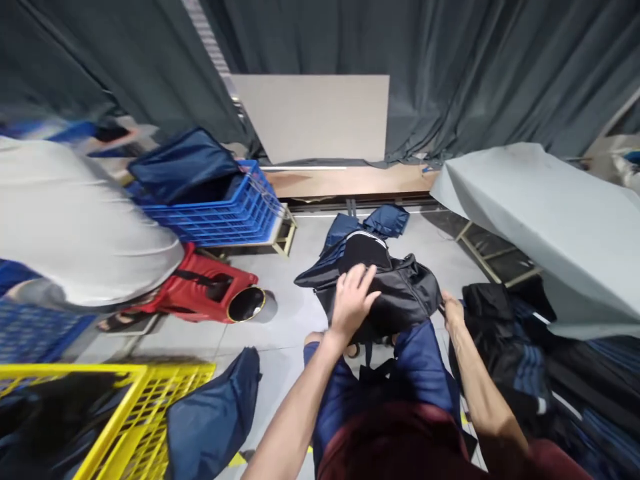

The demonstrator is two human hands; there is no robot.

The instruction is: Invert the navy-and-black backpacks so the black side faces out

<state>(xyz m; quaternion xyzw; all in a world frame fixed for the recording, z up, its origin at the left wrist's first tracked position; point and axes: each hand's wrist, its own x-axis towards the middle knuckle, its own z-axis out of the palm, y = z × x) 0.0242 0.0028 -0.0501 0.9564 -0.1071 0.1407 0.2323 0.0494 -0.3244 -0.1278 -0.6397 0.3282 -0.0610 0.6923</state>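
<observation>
Bag [413,290] | left hand [354,301] atop | right hand [453,311] at edge | floor [284,343] leftward

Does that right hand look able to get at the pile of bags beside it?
Probably yes: the right hand is close by the pile, with nothing visible between them. It is at the edge of the black bag, though, and may have to let go first.
</observation>
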